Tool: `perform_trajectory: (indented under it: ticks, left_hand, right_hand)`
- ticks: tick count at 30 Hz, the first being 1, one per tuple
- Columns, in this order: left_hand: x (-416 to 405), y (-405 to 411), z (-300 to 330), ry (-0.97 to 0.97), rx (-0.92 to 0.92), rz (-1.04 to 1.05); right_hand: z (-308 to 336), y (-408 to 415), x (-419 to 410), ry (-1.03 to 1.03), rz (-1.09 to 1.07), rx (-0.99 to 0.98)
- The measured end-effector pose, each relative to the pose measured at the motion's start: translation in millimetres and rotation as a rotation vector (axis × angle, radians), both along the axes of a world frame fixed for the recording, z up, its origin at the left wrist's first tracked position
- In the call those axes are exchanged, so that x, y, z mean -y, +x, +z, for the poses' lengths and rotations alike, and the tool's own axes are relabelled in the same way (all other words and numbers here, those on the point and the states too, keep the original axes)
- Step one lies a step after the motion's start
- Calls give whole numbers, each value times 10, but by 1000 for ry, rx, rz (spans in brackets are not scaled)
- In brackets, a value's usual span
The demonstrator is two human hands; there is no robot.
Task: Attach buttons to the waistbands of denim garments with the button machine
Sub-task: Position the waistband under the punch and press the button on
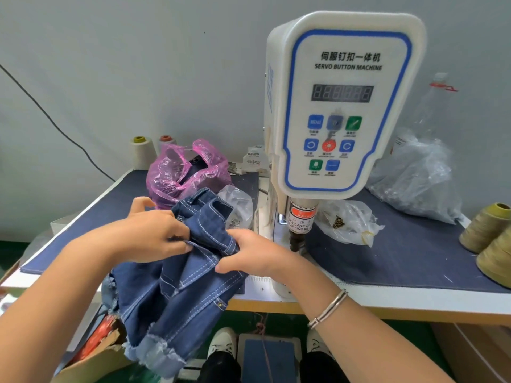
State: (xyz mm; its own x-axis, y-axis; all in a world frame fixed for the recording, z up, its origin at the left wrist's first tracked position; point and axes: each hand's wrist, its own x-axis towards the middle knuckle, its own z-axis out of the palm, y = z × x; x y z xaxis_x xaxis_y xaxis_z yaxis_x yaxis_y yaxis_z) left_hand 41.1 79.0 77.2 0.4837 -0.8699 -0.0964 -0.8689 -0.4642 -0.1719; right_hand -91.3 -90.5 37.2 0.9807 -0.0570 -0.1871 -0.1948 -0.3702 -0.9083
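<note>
A pair of dark blue denim shorts [177,294] with white stitching hangs off the table's front edge, left of the white servo button machine [343,106]. My left hand [149,236] pinches the waistband from the left. My right hand [254,252] grips the bunched waistband from the right, just left of the machine's punch head [300,233]. The waistband sits crumpled between both hands, not under the punch.
A pink plastic bag [185,172] and a small clear bag [237,203] lie behind the shorts. Clear bags [414,178] and olive thread cones [489,244] sit to the right. A foot pedal [269,357] lies between my shoes, and a cardboard box [96,352] stands lower left.
</note>
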Motion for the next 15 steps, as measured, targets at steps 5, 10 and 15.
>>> perform_trajectory:
  ticks: [5, 10, 15]
  left_hand:
    - [-33, -93, -90, -162, -296, -92]
    - [-53, -221, -234, -218, -492, -87]
    - [8, -186, -207, -78, -378, -101]
  right_hand:
    - [-13, -32, 80, 69, -125, 42]
    - [-10, -77, 114, 168, -179, 88]
    - [-52, -102, 18, 254, -170, 80]
